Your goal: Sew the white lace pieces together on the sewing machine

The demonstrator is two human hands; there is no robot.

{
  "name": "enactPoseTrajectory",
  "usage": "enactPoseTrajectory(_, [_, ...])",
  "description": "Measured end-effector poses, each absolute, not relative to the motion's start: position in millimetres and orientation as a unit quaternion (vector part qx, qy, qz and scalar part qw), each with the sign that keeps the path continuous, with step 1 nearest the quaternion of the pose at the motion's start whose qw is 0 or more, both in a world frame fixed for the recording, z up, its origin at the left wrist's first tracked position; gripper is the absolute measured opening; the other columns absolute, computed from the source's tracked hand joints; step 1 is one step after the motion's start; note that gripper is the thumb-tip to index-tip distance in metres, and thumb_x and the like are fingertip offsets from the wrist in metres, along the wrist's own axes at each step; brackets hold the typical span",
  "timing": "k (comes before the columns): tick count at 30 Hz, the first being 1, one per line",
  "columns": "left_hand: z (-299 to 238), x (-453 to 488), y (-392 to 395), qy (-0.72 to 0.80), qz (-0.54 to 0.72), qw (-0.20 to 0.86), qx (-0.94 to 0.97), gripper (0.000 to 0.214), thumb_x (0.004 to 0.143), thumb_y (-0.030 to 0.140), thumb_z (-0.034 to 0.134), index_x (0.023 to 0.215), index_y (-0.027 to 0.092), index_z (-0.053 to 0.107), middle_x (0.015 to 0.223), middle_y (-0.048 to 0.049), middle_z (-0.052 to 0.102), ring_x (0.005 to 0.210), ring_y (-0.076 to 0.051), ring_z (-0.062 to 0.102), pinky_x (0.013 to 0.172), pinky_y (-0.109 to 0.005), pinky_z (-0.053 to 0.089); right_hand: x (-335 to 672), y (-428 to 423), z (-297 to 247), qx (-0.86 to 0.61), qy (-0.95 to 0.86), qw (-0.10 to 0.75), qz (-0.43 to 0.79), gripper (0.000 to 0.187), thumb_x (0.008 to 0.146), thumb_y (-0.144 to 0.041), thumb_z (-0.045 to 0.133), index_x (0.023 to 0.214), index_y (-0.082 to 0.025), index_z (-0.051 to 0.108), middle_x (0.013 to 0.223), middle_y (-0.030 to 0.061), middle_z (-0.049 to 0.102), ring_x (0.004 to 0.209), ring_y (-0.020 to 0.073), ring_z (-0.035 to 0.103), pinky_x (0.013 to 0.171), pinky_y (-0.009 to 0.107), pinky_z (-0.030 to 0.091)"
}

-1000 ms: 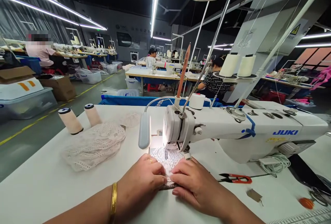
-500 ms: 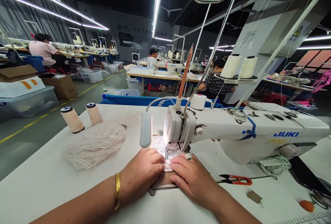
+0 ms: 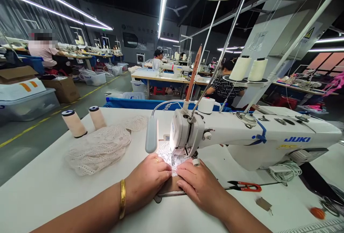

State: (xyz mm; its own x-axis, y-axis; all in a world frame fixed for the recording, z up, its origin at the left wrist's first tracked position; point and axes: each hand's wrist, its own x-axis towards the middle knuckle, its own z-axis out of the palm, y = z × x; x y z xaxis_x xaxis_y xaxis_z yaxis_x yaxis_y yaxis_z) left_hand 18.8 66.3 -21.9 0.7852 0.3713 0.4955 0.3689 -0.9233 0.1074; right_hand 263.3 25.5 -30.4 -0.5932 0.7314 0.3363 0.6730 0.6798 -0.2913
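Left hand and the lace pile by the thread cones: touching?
Apart. The head view shows bare white tabletop between the left hand and the lace pile.

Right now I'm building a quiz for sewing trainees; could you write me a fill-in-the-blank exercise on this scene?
The left hand and right hand touch white openwork lace at the white sewing machine, branded ____ in blue.
The shiny gold bangle circles the ____ wrist.
The red-handled black thread snips lie nearer the ____ hand.
Behind the crumpled pale lace pile stand ____ peach-coloured thread cones.
Missing words: JUKI; left; right; two.
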Motion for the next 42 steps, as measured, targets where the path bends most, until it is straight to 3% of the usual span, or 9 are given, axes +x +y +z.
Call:
enactPoseTrajectory(6, [-22,21,73,0.207,0.249,-0.019,0.946,0.029,0.104,0.008,0.048,0.1,0.018,0.075,0.102,-0.0043,0.08,0.085,-0.022,0.068,0.084,-0.038,0.047,263,31,-32,-0.422,-0.879,0.211,0.076,0.015,0.107,-0.023,0.054,0.116,-0.024,0.066,0.117,0.0078,0.075,0.102,0.0303,0.064,0.087,0.046,0.052])
enactPoseTrajectory(17, [-22,23,78,0.233,0.226,-0.018,0.946,0.029,0.106,0.012,0.047,0.095,0.016,0.073,0.101,-0.0057,0.08,0.086,-0.024,0.068,0.082,-0.039,0.048,264,36,-36,-0.473,-0.854,0.206,0.073,0.033,0.105,-0.029,0.06,0.136,-0.023,0.069,0.136,0.0122,0.071,0.119,0.0347,0.066,0.098,0.053,0.058])
enactPoseTrajectory(23, [-21,20,81,0.248,0.236,0.014,0.939,0.023,0.103,0.011,0.05,0.101,0.019,0.072,0.108,-0.0062,0.078,0.093,-0.024,0.069,0.088,-0.04,0.05,266,35,-35,-0.47,-0.853,0.22,0.057,0.034,0.106,-0.03,0.058,0.137,-0.024,0.069,0.134,0.0131,0.072,0.117,0.0337,0.067,0.097,0.051,0.059])
enactPoseTrajectory(26, [-14,16,81,0.302,0.22,0.016,0.927,0.012,0.099,0.023,0.065,0.109,0.017,0.07,0.119,-0.0116,0.073,0.106,-0.029,0.066,0.093,-0.043,0.051,268,32,-35,-0.455,-0.854,0.248,0.031,0.029,0.106,-0.029,0.056,0.131,-0.023,0.071,0.126,0.0124,0.075,0.11,0.0328,0.067,0.094,0.049,0.059])
enactPoseTrajectory(28, [-5,14,77,0.342,0.204,0.007,0.917,0.016,0.096,0.032,0.072,0.097,0.017,0.071,0.115,-0.014,0.071,0.104,-0.032,0.064,0.086,-0.043,0.052,268,30,-34,-0.441,-0.857,0.265,0.025,0.025,0.106,-0.027,0.055,0.125,-0.023,0.071,0.11,0.0111,0.078,0.099,0.0313,0.068,0.087,0.047,0.058])
enactPoseTrajectory(31, [9,12,70,0.333,0.212,0.025,0.919,0.04,0.102,0.037,0.062,0.066,0.019,0.062,0.089,-0.009,0.066,0.085,-0.026,0.06,0.076,-0.039,0.049,265,26,-32,-0.387,-0.874,0.292,0.041,0.023,0.107,-0.022,0.05,0.124,-0.023,0.067,0.104,0.0087,0.078,0.099,0.0294,0.068,0.087,0.044,0.056])
enactPoseTrajectory(35, [16,9,68,0.289,0.261,0.041,0.92,0.035,0.105,0.029,0.047,0.077,0.019,0.065,0.094,-0.0075,0.068,0.085,-0.024,0.059,0.079,-0.039,0.047,257,23,-28,-0.317,-0.894,0.304,0.084,0.029,0.107,-0.018,0.052,0.135,-0.025,0.058,0.126,0.0079,0.074,0.117,0.0274,0.065,0.097,0.042,0.053])
enactPoseTrajectory(38, [9,7,72,0.29,0.221,0.062,0.929,0.026,0.102,0.023,0.048,0.087,0.02,0.069,0.092,-0.0069,0.07,0.083,-0.023,0.062,0.076,-0.036,0.047,260,26,-27,-0.333,-0.903,0.263,0.073,0.026,0.1,-0.01,0.053,0.117,-0.024,0.064,0.114,0.0066,0.075,0.106,0.0271,0.064,0.09,0.042,0.053])
enactPoseTrajectory(42, [2,7,71,0.269,0.17,0.085,0.944,0.031,0.103,0.023,0.049,0.077,0.02,0.066,0.077,-0.0036,0.066,0.07,-0.019,0.06,0.068,-0.032,0.043,276,33,-29,-0.41,-0.869,0.277,-0.017,0.026,0.088,-0.002,0.051,0.094,-0.023,0.066,0.091,0.0083,0.07,0.093,0.0289,0.06,0.08,0.042,0.052])
